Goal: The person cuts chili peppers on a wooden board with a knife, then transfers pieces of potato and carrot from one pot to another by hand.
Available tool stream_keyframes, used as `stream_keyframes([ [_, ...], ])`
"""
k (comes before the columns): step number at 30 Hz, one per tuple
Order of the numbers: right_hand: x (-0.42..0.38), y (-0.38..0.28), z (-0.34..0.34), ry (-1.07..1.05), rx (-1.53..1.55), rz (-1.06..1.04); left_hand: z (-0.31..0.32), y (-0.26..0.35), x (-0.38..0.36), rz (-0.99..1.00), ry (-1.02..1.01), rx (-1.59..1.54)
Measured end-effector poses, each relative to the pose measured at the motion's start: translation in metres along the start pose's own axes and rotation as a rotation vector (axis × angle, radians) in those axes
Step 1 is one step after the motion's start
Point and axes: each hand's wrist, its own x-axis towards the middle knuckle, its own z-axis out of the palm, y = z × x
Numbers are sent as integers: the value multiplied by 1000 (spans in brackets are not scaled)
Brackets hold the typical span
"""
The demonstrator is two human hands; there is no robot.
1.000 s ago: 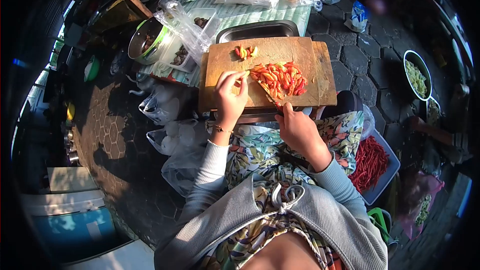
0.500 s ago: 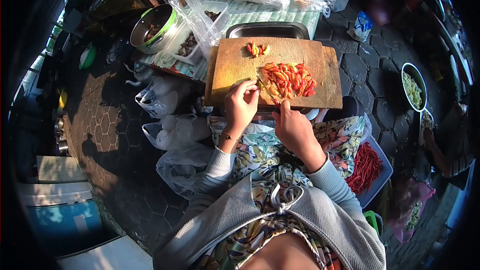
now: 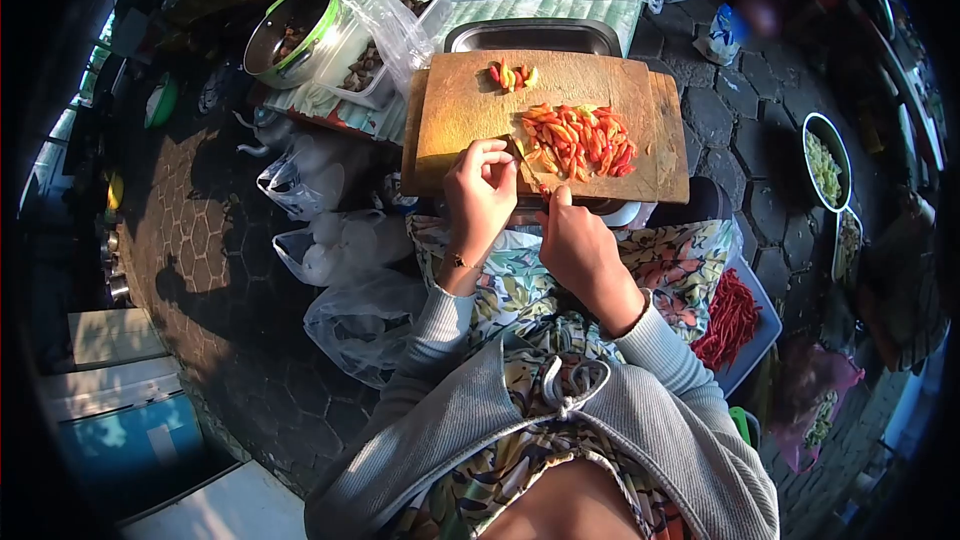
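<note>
A wooden cutting board [image 3: 465, 90] lies across my lap, on top of a second board. A pile of red and orange chilies [image 3: 580, 140] covers its right half, and a small group of chilies [image 3: 513, 76] sits near the far edge. My right hand [image 3: 580, 245] is closed around a small knife [image 3: 527, 162], its thin blade pointing up and left toward my other fingers. At the left of the pile, my left hand [image 3: 482, 190] has thumb and fingers pinched together over the board; what they hold is too small to make out.
Beyond the board stand a dark tray [image 3: 535, 35], plastic tubs [image 3: 375, 95] and a green-rimmed pot [image 3: 290, 35]. Plastic bags [image 3: 335, 250] lie at the left. A blue-white basin of long red chilies [image 3: 730, 325] is at the right, with a bowl of chopped pieces [image 3: 825, 165] further out.
The view has tilted slightly, so the board and table appear higher. My left fingers have shifted a little at the pile's edge, and the knife blade shows more clearly.
</note>
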Motion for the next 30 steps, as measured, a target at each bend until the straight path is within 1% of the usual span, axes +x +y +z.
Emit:
stream_keyframes([
  [6,-26,12,-7,8,-33,-5,1,1,-1,36,41,-4],
  [8,-33,17,-12,-11,-39,-10,1,4,-1,-4,26,10],
  [10,-35,18,-20,1,-32,-20,4,1,-2,30,43,6],
  [12,-35,16,-26,7,-56,-53,4,2,0,66,65,7],
  [14,-28,13,-23,58,-47,-70,4,7,-1,-28,53,-32],
  [15,-25,11,-20,104,-37,-82,5,7,-1,-5,74,-33],
  [18,-12,9,-13,112,-54,-106,3,8,-1,-4,53,9],
  [22,-6,11,-6,132,-57,-115,4,3,-2,40,79,26],
  [26,-6,8,-4,103,-42,-83,5,4,-2,30,79,1],
  [28,-4,7,-4,44,-8,-31,6,3,-2,34,77,-1],
  [30,-1,7,-2,33,3,-35,7,1,-2,12,82,-5],
])
